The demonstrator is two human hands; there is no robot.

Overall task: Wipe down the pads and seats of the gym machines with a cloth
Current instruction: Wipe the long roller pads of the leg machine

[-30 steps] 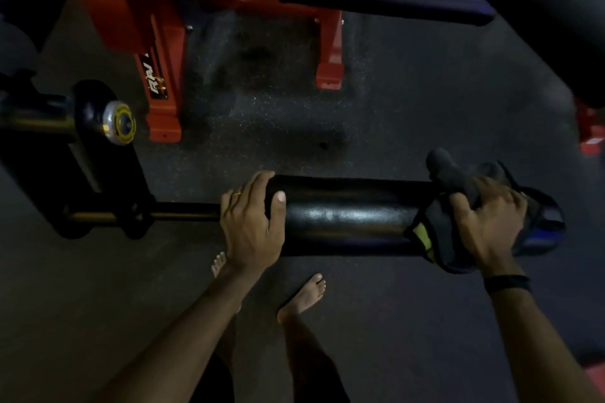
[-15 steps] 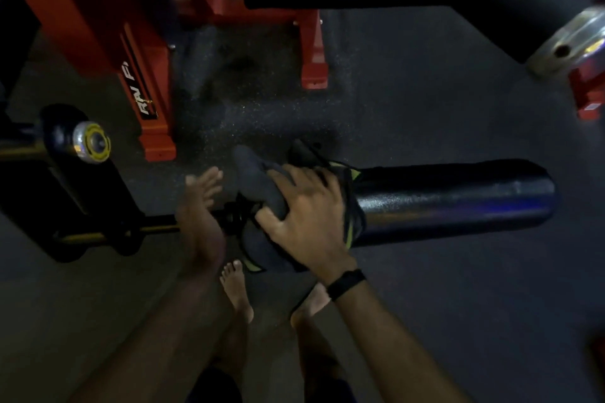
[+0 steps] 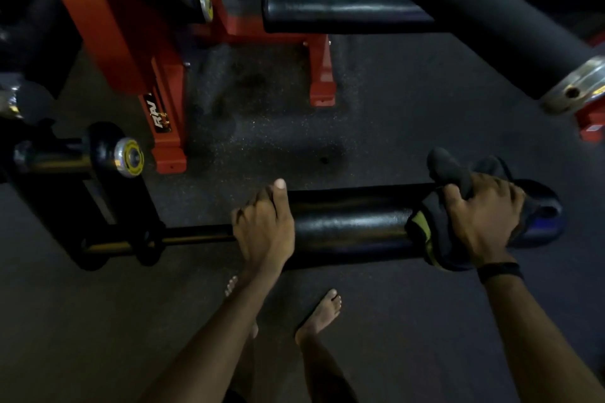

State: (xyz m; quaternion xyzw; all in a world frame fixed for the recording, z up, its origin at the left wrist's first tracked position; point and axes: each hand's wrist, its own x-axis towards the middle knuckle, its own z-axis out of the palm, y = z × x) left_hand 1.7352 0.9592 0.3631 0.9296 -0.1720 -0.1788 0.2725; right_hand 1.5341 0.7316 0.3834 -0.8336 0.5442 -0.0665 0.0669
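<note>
Wiping of a black roller pad point(image 3: 353, 226) on a gym machine, seen from above. The pad lies horizontally from the centre toward 3 o'clock. Right hand point(image 3: 484, 216) curls its grip around a dark cloth point(image 3: 429, 232) with a yellow edge, wrapped over the pad near its 3 o'clock end. Left hand point(image 3: 262, 226) wraps its grip around the pad's 9 o'clock end, thumb pointing to 12 o'clock, apparently steadying it. Both arms reach in from 6 o'clock, wrists nearly straight. Best done by keeping the cloth wrapped snugly, sliding it along the full length and twisting to reach the underside while the left hand prevents rolling.
</note>
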